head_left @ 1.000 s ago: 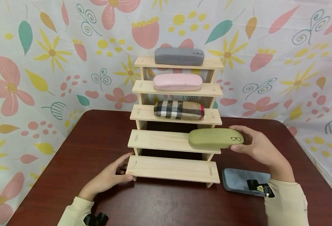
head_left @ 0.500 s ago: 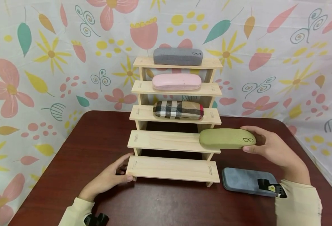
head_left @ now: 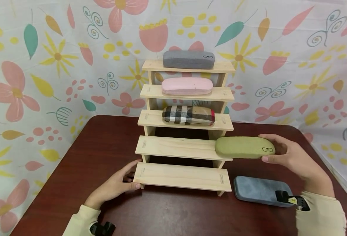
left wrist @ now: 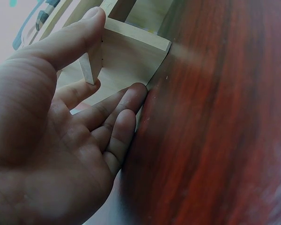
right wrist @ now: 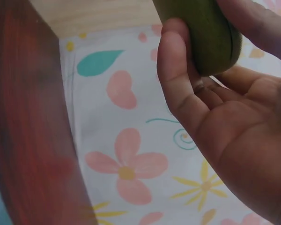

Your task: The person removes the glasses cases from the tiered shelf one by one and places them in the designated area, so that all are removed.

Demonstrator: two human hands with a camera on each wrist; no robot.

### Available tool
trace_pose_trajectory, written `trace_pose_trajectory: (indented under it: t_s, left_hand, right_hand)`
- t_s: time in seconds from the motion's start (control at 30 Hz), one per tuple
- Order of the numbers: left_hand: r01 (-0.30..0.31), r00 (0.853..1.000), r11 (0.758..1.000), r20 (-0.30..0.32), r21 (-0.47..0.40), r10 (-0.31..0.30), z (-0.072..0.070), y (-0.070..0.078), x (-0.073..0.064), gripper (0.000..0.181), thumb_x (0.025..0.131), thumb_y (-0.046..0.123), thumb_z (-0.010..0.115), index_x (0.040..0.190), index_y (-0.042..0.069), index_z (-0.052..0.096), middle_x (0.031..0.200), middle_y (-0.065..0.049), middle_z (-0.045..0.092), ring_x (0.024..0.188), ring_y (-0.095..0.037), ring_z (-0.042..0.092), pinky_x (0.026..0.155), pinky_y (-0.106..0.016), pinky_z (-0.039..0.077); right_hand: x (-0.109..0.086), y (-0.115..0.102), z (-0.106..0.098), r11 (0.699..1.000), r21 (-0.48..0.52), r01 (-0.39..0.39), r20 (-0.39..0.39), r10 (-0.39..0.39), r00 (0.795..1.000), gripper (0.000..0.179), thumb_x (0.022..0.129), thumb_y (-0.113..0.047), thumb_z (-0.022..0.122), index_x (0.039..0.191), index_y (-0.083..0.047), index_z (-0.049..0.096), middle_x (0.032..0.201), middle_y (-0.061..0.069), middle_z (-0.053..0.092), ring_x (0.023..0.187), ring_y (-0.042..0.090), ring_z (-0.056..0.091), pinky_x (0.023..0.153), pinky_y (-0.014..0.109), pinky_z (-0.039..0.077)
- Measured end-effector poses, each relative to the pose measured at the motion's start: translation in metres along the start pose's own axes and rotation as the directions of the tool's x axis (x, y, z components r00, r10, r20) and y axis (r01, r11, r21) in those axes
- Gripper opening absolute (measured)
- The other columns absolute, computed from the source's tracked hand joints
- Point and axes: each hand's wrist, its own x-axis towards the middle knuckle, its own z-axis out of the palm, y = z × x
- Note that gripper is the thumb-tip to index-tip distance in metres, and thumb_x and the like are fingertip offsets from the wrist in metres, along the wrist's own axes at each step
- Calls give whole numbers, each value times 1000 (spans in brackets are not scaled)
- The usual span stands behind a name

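Note:
My right hand [head_left: 294, 159] pinches the right end of a green glasses case [head_left: 244, 147]. The case's left end is over the right end of the second step from the bottom; the rest juts out past it. Whether it touches the step I cannot tell. In the right wrist view, thumb and fingers close round the end of the green case [right wrist: 201, 35]. At the lower left, my left hand [head_left: 114, 185] grips the left end of the bottom step of a wooden tiered stand [head_left: 180, 177], thumb in front. The left wrist view shows the thumb and forefinger at the stand's end [left wrist: 131, 58].
Higher steps carry a plaid glasses case [head_left: 188, 115], a pink case [head_left: 187, 86] and a grey case [head_left: 188, 59]. A blue case [head_left: 259, 190] lies on the dark table [head_left: 167, 216], right of the stand, partly behind my right wrist camera. A patterned cloth [head_left: 73, 49] hangs behind.
My right hand has drawn the green glasses case rightward along the second step, past its right end. My left hand keeps its hold on the stand.

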Motion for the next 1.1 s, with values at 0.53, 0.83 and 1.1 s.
trace_pose_trajectory:
  t_s: [0.53, 0.83, 1.1]
  left_hand:
    - [11, 1000, 1000, 1, -9, -11, 1, 2, 1, 82, 93, 23, 76, 160, 13, 28, 130, -14, 57, 115, -30, 55, 90, -34, 47]
    - [6, 1000, 1000, -8, -5, -6, 1, 0, -1, 83, 93, 22, 77, 159, 11, 29, 129, -14, 57, 115, -30, 55, 90, -34, 47]
    - [-10, 1000, 1000, -2, -2, 10, 0, 1, -1, 82, 93, 21, 76, 159, 12, 29, 129, -14, 57, 115, -31, 55, 89, -34, 48]
  right_hand:
    - [-40, 64, -37, 991, 123, -59, -5, 60, 998, 68, 91, 15, 65, 150, -14, 45, 116, -5, 66, 96, 10, 67, 73, 29, 57]
    - [-37, 81, -34, 987, -35, -160, 34, 161, 986, 60, 92, -1, 73, 145, -11, 47, 116, -7, 66, 95, 12, 65, 72, 30, 55]
    - [-37, 87, -30, 985, -69, -158, 62, 163, 985, 61, 91, -5, 75, 143, 1, 44, 114, -8, 65, 92, 10, 64, 70, 29, 54]
